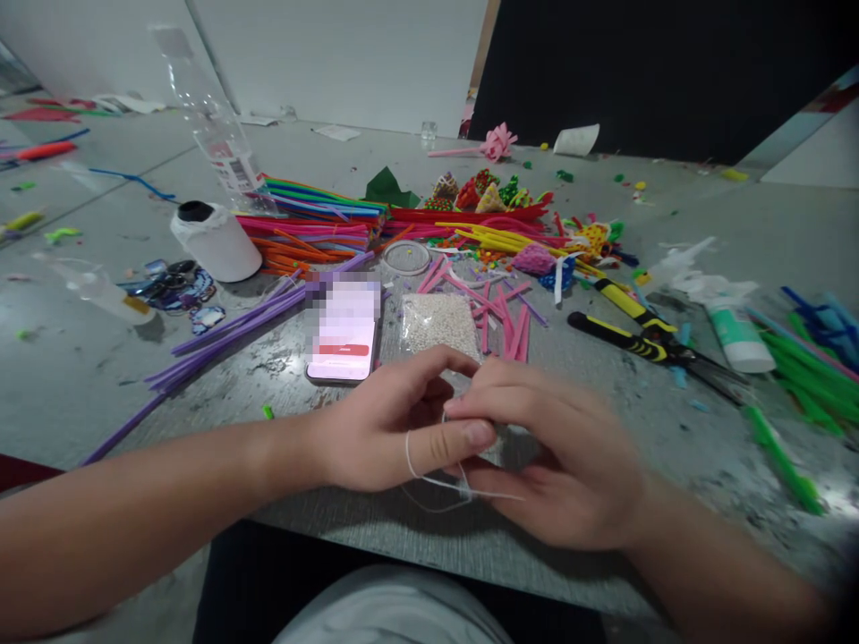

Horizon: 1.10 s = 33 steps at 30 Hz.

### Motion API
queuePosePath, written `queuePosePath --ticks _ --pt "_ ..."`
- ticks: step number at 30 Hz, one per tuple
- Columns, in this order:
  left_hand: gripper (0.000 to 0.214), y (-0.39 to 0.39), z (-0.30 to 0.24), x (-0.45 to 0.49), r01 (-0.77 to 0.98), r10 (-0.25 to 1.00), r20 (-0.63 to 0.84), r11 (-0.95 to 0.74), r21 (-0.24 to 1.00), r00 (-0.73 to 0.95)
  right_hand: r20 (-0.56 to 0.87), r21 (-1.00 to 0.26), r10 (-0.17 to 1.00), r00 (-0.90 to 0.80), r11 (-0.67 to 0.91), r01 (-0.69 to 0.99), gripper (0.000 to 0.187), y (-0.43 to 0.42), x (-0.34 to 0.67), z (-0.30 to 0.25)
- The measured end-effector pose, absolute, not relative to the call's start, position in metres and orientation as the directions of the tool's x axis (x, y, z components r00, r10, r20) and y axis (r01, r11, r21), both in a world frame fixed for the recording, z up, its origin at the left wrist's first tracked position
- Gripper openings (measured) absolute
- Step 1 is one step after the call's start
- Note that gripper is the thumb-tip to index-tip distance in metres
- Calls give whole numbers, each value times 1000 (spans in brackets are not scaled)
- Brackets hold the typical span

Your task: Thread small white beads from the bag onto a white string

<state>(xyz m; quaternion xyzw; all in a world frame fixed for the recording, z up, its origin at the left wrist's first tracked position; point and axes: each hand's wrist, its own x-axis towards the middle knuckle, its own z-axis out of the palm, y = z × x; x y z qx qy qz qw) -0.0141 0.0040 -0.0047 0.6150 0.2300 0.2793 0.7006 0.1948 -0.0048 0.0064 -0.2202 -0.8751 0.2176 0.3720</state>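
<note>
Just before the clear plastic white-bead packet [438,323], left hand [386,425] and right hand [570,461] handle thin white thread [439,484]; grip closure unclear.

There are two hands, a left hand [395,429] and a right hand [564,447]; at least one white thread [429,481], its strands too fine to tally; one phone [345,326]; one clear bag [439,322], its white beads too many to count; one pair of pliers [661,349]; one white spool [225,246]; three bottles, namely one tall clear bottle [221,148], one small bottle [107,295] and one white-and-green bottle [738,335]; one cup [577,140]; one pink flower [497,142]; several purple stems [228,326], overlapping past exact counting.
</note>
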Motion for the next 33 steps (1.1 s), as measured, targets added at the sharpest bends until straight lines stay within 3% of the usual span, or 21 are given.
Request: queuePosePath --ticks 3,5,7,10,13,15,21,25,29,33 --pt "33 7 -1 -18 -73 686 134 -118 990 715 528 -529 555 -643 807 262 30 -7 196 7" --pt "32 9 2 -21 -69 661 161 -164 984 733 528 -518 554 -644 811 272 27 -7 197 6" --pt "36 9 3 -22 -99 637 109 -52 994 763 545 -489 517 -660 835 251 22 -8 197 6" --pt "35 8 3 -19 -164 597 -23 257 952 802 550 -461 471 -689 860 220 18 -8 196 6" --pt "42 8 -1 -17 -179 522 -132 503 846 843 562 -526 516 -647 826 202 17 -7 192 7" --pt "52 9 -2 -17 -171 497 -172 572 802 851 559 -586 575 -598 784 206 18 -6 191 8" --pt "33 11 -1 -17 -120 609 -205 449 885 767 516 -743 734 -442 640 196 17 -10 190 11" --pt "20 9 -1 -14 -215 657 -163 455 864 736 467 -845 837 -284 518 136 20 -16 190 12" --pt "29 7 -3 -12 -286 694 -104 422 860 713 398 -911 900 -176 410 37 21 -15 188 9" --pt "28 7 -5 -14 -234 732 -147 391 890 665 406 -907 911 -71 411 86 18 -10 187 5"
